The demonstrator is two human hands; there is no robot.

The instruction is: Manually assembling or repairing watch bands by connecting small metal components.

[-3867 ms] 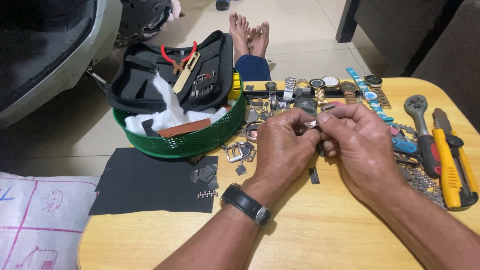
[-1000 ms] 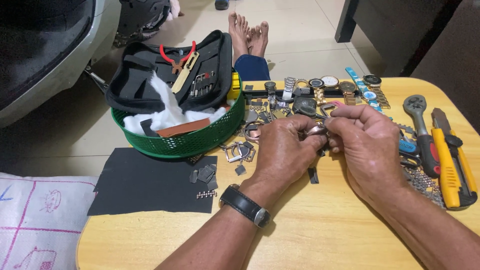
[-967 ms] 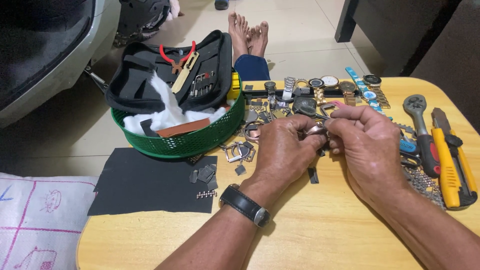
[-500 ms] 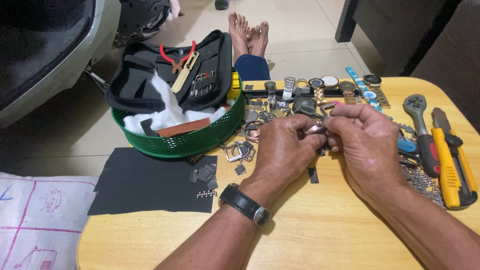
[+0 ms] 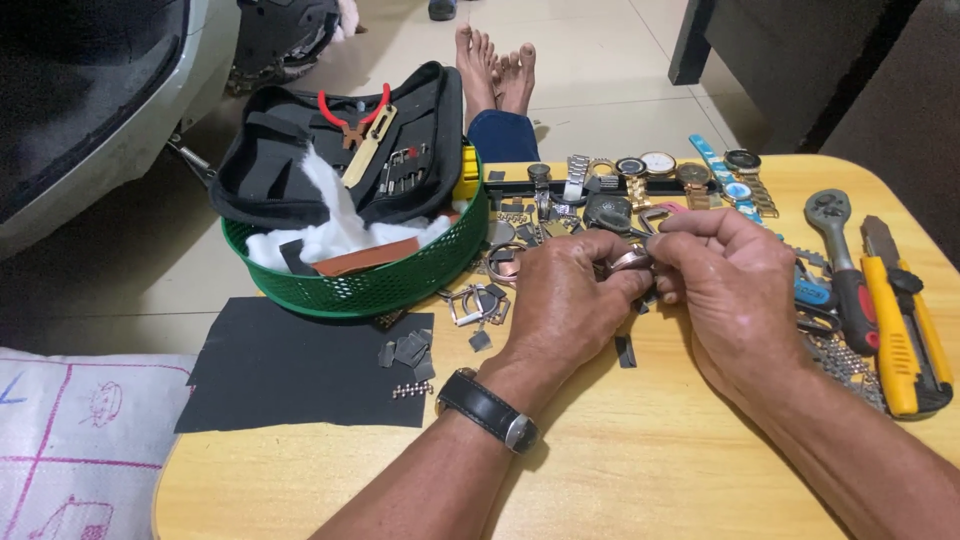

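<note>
Both my hands meet over the middle of the wooden table (image 5: 640,450). My left hand (image 5: 565,300), with a black wristwatch (image 5: 487,410) on its wrist, and my right hand (image 5: 730,285) pinch a small metal watch part (image 5: 630,260) between their fingertips. Most of the part is hidden by the fingers. Loose buckles and strap pieces (image 5: 470,300) lie just left of my left hand. A short dark strap piece (image 5: 625,350) lies under the hands.
A green basket (image 5: 370,285) at the back left holds a black tool case, red pliers and white wadding. A row of watches (image 5: 650,170) lies at the far edge. A ratchet (image 5: 835,250) and yellow cutter (image 5: 890,330) lie right. A black mat (image 5: 290,370) lies left. Someone's bare feet (image 5: 495,65) rest beyond.
My hands stay together on the small part, with only slight finger shifts; they have drifted a little lower and nearer the table.
</note>
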